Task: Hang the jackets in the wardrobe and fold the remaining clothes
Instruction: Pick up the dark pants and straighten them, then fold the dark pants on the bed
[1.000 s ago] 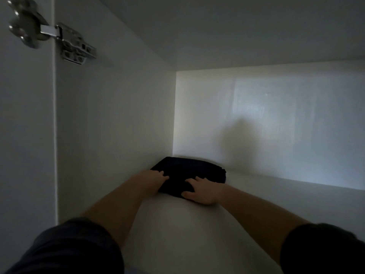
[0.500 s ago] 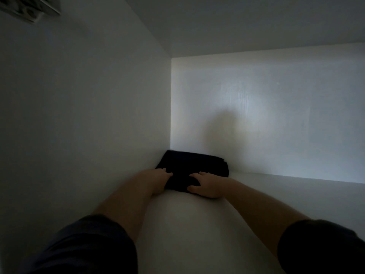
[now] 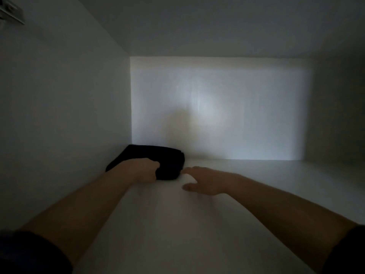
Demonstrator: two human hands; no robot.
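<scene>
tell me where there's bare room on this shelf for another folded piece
Bare: the shelf right of the garment, from the right grip along the back wall to the right wall; also the front strip between the forearms. Crowded: the back-left corner, where the garment lies by the left wall, held by the left grip.

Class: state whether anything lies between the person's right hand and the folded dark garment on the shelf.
Nothing visible does. The right hand lies open on the shelf, fingertips beside the garment, which the left hand grips.
</scene>
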